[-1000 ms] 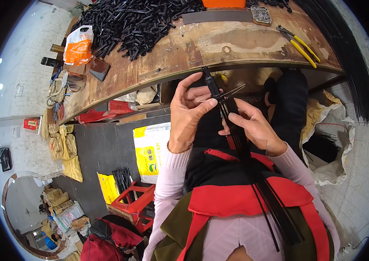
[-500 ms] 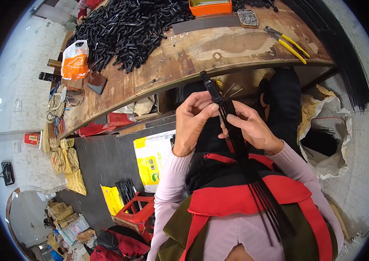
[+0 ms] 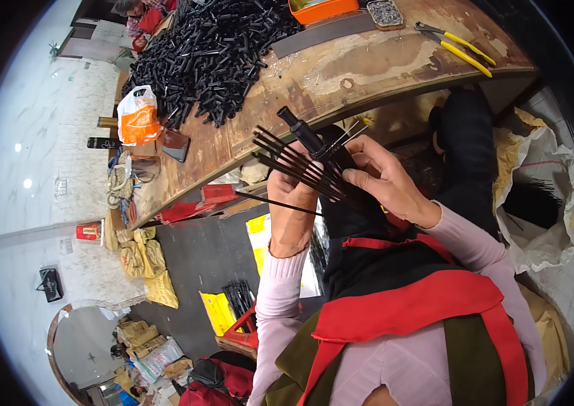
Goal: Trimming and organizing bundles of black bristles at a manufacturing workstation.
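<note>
A black ribbed plastic tube (image 3: 300,132), which looks like an umbrella runner, tilts up and to the left between my hands, with thin black ribs (image 3: 294,166) around its lower end. My left hand (image 3: 288,216) is closed around the ribs and the tube's lower part; several ribs fan out across its fingers. My right hand (image 3: 392,179) pinches the rib bundle from the right, thumb on top. Two thin bare rod ends stick out beside the tube near my right fingertips. What lies beneath the fingers is hidden.
On the wooden table (image 3: 341,74) lie a large heap of black plastic tubes (image 3: 212,57), yellow-handled pliers (image 3: 459,49), a dish of small metal pieces (image 3: 386,13) and a phone (image 3: 175,145). An open white sack (image 3: 544,233) stands at right. Another person (image 3: 141,20) is at far left.
The ribs, which hung down toward my lap, now point left across my left hand. The tube has shifted left. The view has moved, bringing more of another person into sight.
</note>
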Tool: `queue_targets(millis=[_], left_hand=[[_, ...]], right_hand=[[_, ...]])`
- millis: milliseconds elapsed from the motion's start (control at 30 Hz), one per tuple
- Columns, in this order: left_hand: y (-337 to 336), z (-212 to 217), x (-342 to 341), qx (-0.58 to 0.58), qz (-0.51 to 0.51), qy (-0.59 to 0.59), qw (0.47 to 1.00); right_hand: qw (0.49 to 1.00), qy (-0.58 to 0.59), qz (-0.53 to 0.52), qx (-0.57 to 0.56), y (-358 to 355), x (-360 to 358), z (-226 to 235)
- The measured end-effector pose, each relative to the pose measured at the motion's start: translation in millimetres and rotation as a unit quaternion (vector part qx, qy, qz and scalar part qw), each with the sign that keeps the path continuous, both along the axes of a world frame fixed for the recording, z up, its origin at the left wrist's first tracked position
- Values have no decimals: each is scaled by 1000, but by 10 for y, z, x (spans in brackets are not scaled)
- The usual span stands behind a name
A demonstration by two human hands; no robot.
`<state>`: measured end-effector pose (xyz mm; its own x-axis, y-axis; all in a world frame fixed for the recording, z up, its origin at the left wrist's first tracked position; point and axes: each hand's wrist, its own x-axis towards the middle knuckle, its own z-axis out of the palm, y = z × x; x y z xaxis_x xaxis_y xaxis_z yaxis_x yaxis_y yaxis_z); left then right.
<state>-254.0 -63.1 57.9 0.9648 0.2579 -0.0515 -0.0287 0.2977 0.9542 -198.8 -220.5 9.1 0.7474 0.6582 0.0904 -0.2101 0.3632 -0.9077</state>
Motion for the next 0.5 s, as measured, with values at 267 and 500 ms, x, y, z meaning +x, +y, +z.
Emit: queue_targets(millis=[267, 500], left_hand=[[193, -67, 282, -77, -36, 4, 996], [317, -116, 383, -80, -46, 30, 995]], right_hand=[[998, 28, 25, 40, 165, 282, -34], [989, 126, 64, 50, 221, 400, -68]])
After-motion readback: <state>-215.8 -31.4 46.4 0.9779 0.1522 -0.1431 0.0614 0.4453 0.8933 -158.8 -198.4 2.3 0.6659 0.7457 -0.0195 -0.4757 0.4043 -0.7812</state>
